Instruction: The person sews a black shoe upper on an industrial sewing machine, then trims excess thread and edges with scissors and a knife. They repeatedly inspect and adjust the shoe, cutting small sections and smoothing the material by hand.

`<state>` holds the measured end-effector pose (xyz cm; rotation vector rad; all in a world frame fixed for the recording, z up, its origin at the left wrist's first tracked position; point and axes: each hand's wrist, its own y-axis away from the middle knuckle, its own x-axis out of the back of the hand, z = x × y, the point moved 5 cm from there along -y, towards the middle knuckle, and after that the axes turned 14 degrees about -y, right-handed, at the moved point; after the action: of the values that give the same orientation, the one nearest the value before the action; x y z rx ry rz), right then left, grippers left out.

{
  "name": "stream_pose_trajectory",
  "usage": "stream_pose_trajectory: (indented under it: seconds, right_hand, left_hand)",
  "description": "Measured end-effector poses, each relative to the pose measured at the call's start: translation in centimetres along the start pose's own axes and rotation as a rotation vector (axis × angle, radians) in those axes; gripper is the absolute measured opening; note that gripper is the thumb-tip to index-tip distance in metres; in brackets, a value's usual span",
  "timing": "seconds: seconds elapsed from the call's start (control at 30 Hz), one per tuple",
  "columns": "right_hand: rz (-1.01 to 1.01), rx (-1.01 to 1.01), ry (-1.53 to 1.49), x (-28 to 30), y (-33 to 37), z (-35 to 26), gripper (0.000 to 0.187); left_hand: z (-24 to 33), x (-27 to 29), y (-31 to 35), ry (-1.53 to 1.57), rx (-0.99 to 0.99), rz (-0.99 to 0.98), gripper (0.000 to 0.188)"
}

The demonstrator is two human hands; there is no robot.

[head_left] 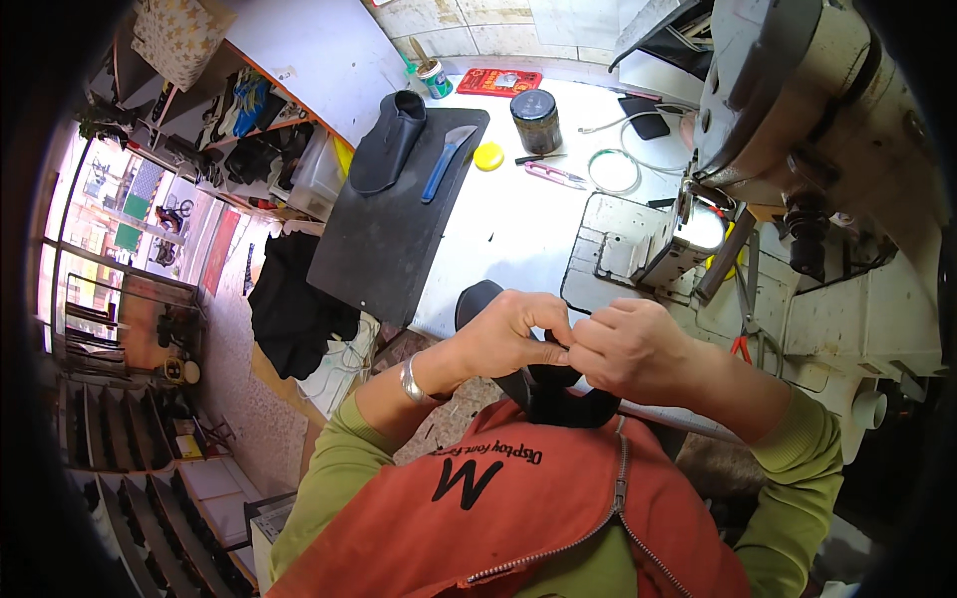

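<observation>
Close in front of my chest is a black shoe upper (570,403), bent and partly hidden by my hands. One rounded end of it shows beyond my left hand (506,337), which is closed in a pinch on the piece and has a silver bangle at the wrist. Against its fingertips presses my right hand (630,349), its fingers curled in at the upper's edge. Whatever lies between the meeting fingertips is too small to make out. A second black upper (391,145) rests on a dark cutting mat (374,244), beside a blue-handled knife (447,164).
A sewing machine (827,130) fills the right side, with red-handled pliers (743,344) by its base. At the back of the white table (478,244) stand a dark jar (536,122), a yellow lid (488,156) and pink thread snips (554,174). Black cloth (294,299) hangs left.
</observation>
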<state>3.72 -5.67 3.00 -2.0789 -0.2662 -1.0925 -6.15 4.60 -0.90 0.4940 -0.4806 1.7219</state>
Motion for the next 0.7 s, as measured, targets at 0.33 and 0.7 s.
stream_pose_trajectory:
  seconds: [0.33, 0.7]
  right_hand:
    - [0.233, -0.171, -0.001, -0.5, 0.5, 1.9, 0.019]
    - [0.474, -0.421, -0.374, -0.1, 2.3, 1.2, 0.013]
  left_hand:
    - [1.6, 1.2, 0.3, -0.379, -0.101, 0.228, 0.016]
    - [3.5, 1.7, 1.6, -0.672, -0.194, 0.483, 0.014]
